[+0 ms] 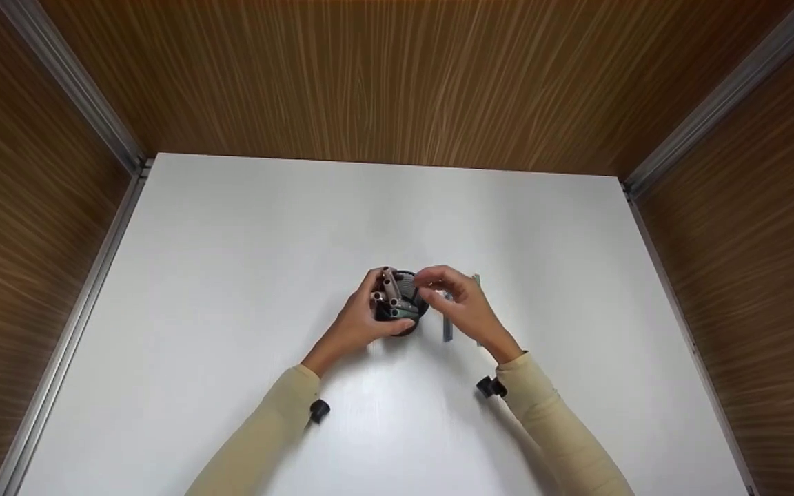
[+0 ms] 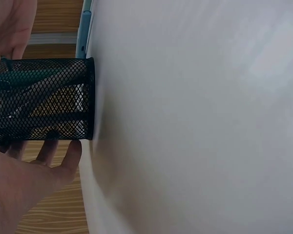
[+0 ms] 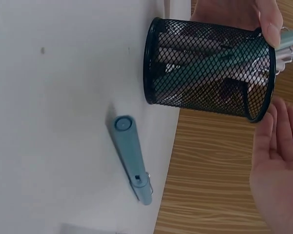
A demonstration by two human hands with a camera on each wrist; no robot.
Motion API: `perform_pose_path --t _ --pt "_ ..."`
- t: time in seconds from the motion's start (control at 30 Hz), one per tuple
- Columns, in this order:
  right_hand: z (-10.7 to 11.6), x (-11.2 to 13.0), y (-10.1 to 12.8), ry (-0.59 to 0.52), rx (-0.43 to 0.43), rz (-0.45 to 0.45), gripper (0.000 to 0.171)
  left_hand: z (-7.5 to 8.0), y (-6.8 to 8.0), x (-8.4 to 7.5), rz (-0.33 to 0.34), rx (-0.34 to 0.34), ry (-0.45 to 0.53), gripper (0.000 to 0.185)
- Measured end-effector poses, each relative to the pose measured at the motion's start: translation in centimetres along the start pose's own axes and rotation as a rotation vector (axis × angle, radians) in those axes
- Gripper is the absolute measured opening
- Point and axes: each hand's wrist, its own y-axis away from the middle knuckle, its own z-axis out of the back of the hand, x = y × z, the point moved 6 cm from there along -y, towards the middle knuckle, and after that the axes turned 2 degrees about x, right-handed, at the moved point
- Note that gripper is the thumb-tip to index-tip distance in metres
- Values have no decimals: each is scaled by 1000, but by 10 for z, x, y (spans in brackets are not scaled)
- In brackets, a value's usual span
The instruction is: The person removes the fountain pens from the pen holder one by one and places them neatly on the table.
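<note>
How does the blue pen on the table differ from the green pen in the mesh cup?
Colour: the blue pen is a soft blue, while the green pen is greener.
Pose: the blue pen lies on the table; the green pen leans diagonally inside the mesh cup.
Visibility: the blue pen is uncovered; the green pen shows largely through mesh.
Both are long and slim.

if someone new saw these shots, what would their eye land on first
The dark mesh cup stands out most, near the middle of the head view, gripped by the left hand, with pens poking from its top. Next is the right hand, close to the cup's rim on the right. Then a blue pen catches the eye, lying on the white tabletop right of the cup.
</note>
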Motion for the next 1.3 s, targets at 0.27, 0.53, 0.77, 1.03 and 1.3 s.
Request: perform_pose_path --t 0.27,0.53,0.77,1.03,1.3 --pt "-19 6 -5 49 171 12 28 0 1 0 0 3 42 94" --pt "-28 48 -9 99 168 76 18 1 3 -6 3 -4 21 93" --pt "-32 47 -9 157 108 140 18 1 1 1 25 -11 12 94" --pt "-24 27 -6 152 50 107 20 -1 1 0 14 4 13 95" --pt "-14 6 -4 20 17 105 22 -2 0 0 1 3 24 91"
